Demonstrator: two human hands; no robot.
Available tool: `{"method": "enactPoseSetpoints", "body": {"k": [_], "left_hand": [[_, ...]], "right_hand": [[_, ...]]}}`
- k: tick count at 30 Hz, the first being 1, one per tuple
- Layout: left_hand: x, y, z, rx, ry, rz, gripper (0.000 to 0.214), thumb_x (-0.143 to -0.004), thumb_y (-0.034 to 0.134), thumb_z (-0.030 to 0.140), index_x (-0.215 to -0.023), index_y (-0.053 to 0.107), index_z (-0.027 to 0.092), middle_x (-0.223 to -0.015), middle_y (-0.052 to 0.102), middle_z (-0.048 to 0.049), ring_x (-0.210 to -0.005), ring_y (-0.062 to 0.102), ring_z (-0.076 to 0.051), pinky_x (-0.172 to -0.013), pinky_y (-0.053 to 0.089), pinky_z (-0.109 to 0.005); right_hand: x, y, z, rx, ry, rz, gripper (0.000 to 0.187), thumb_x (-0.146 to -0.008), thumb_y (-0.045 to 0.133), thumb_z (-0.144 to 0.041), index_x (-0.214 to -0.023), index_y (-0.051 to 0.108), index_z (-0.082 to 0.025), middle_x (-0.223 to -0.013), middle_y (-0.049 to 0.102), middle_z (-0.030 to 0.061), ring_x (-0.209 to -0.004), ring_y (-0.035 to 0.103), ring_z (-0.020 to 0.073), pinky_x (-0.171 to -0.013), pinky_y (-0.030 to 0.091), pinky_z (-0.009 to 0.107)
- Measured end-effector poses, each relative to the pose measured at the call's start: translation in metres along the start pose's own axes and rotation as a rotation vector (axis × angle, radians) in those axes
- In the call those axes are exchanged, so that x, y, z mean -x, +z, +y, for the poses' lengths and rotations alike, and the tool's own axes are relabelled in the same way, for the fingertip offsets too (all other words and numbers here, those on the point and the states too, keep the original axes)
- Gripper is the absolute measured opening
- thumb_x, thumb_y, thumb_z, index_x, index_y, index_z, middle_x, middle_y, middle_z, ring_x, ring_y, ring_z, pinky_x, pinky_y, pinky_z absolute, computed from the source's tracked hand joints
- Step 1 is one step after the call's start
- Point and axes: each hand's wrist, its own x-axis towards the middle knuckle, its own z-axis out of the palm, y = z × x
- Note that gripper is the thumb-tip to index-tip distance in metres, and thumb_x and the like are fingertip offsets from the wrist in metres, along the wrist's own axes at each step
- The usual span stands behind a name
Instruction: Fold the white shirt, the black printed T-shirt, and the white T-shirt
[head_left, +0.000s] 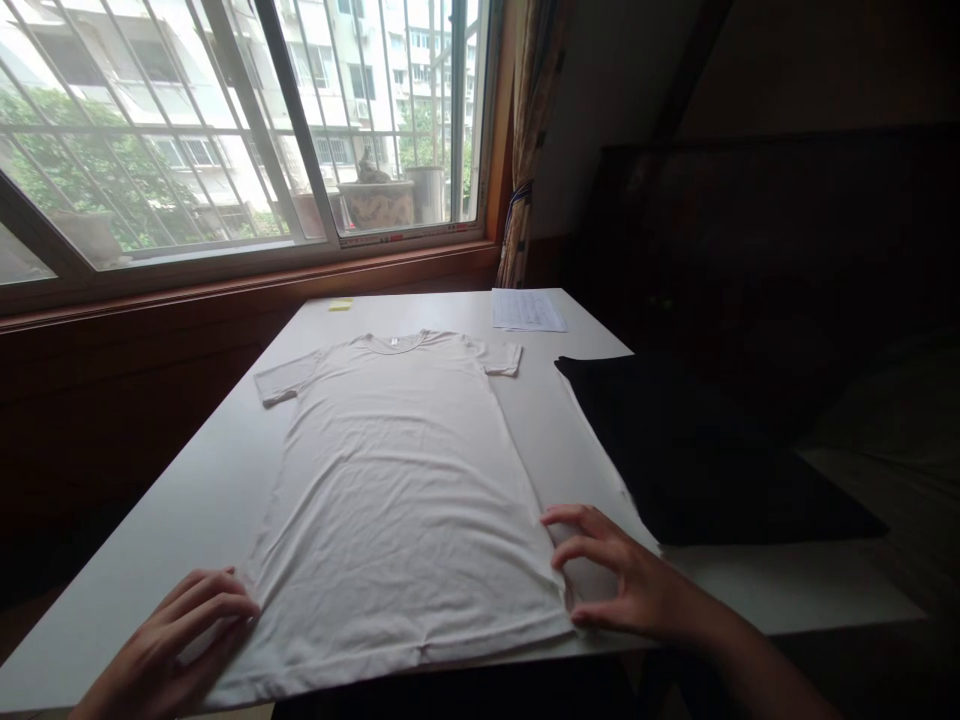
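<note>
A white T-shirt (397,480) lies spread flat on the white table (187,500), collar toward the window, hem at the near edge. My left hand (169,650) rests at the shirt's lower left hem corner, fingers curled onto the cloth. My right hand (615,575) is at the lower right hem corner, fingers bent and apart, thumb and fingertips touching the shirt's edge. Neither hand lifts the cloth.
A black cloth (697,450) lies on the table's right side, partly hanging past the edge. A sheet of paper (525,310) sits at the far right corner and a small yellow note (340,305) at the far edge. A barred window (247,120) runs behind.
</note>
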Motion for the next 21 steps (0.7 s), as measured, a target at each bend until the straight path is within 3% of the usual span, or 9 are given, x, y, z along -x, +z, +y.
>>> {"method": "enactPoseSetpoints", "body": {"k": [4,7,11,16,21], "left_hand": [[-0.009,-0.008,0.018,0.018,-0.049,-0.135,0.012,-0.095,0.067,0.032,-0.105,0.071,0.028,-0.102,0.072,-0.0036,-0.102,0.066,-0.020,-0.088,0.057,-0.026],[-0.016,-0.011,0.020,0.035,-0.055,-0.192,0.013,-0.094,0.068,0.032,-0.106,0.071,0.028,-0.101,0.072,-0.0032,-0.093,0.068,-0.018,-0.081,0.057,-0.022],[-0.016,-0.013,0.017,0.092,-0.079,-0.149,0.013,-0.093,0.069,0.039,-0.101,0.072,0.029,-0.096,0.072,-0.0013,-0.087,0.070,-0.018,-0.077,0.058,-0.020],[-0.006,-0.011,0.025,0.097,-0.169,-0.035,0.021,-0.095,0.064,0.049,-0.096,0.073,0.029,-0.099,0.072,-0.0030,-0.094,0.071,-0.022,-0.081,0.060,-0.026],[0.002,-0.004,0.018,-0.024,-0.082,-0.068,0.022,-0.089,0.073,0.045,-0.105,0.071,0.031,-0.103,0.071,-0.0027,-0.095,0.070,-0.021,-0.081,0.060,-0.024]], "right_hand": [[0.007,0.000,-0.010,-0.036,0.030,-0.069,0.049,-0.069,0.089,-0.054,-0.107,0.072,-0.028,-0.149,0.045,0.0092,-0.143,0.042,0.0326,-0.118,0.039,0.043],[0.012,0.002,-0.015,-0.021,0.016,-0.054,0.035,-0.077,0.085,-0.043,-0.106,0.071,-0.027,-0.142,0.049,0.0088,-0.137,0.048,0.0290,-0.116,0.041,0.040],[0.017,0.007,-0.014,-0.004,-0.037,0.053,0.011,-0.090,0.065,-0.018,-0.099,0.067,-0.025,-0.117,0.059,0.0057,-0.111,0.062,0.0196,-0.099,0.051,0.031],[0.023,0.013,-0.011,0.068,-0.121,0.169,0.015,-0.089,0.059,-0.009,-0.092,0.062,-0.024,-0.095,0.061,0.0024,-0.088,0.064,0.0164,-0.078,0.053,0.027],[0.025,0.015,-0.025,0.108,-0.277,0.324,0.021,-0.085,0.059,-0.005,-0.093,0.056,-0.024,-0.091,0.060,0.0022,-0.083,0.062,0.0167,-0.072,0.052,0.027]]}}
